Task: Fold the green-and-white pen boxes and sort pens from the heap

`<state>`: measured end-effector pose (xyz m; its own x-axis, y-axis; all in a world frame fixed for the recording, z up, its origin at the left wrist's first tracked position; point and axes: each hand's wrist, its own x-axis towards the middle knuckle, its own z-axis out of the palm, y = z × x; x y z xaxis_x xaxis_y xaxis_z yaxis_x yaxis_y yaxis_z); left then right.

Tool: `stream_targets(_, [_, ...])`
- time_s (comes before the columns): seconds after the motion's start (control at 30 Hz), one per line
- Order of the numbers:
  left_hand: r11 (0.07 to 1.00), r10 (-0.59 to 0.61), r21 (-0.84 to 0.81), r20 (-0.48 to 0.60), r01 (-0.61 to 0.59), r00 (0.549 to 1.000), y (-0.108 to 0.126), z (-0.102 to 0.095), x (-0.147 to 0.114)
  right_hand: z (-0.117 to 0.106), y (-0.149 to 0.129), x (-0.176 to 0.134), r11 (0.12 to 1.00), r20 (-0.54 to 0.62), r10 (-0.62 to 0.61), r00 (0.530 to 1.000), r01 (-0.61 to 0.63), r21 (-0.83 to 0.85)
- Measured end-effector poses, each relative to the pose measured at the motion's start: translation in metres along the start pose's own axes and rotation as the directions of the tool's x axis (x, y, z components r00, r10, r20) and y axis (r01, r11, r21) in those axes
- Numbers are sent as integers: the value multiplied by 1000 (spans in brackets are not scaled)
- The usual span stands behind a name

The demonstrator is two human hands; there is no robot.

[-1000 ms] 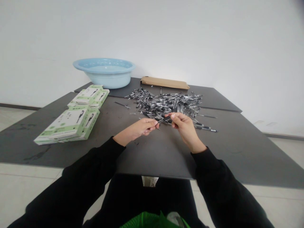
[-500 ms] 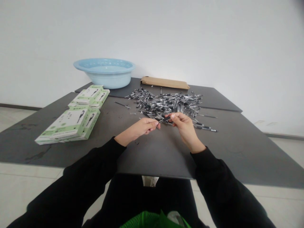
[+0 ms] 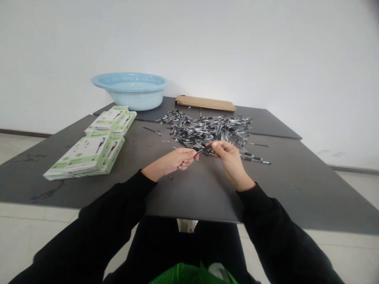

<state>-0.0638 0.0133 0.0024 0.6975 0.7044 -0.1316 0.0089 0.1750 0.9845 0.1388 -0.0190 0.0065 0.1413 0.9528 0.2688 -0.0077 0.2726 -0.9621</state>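
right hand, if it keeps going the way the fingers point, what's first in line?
Probably the left hand: the right hand points left along the pen both hands hold, its fingertips nearly meeting the left's. Depth unclear from one view.

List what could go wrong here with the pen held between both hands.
1. The pen is pinched only at its ends by the left hand and right hand, so it may slip and drop onto the table.
2. The pile of pens lies just behind the hands; a knock could scatter it.
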Motion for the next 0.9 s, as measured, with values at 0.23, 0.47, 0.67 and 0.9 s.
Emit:
stream_targets(0.23, [883, 255, 437, -150, -168, 955, 2, 9, 1, 2, -1, -1, 1000, -64, -15, 998, 17, 22])
stream_targets(0.47, [739, 375, 642, -145, -201, 916, 9, 13, -3, 2, 0, -2, 998, -68, 13, 998, -8, 62])
stream_targets(0.67, [774, 332, 591, -70, -229, 941, 9, 9, -4, 1, 2, -1, 999, -34, 8, 999, -7, 39])
stream_targets(0.9, [951, 147, 280, -47, -129, 988, 1, 4, 1, 1, 5, 2, 997, -7, 47, 999, -47, 55])
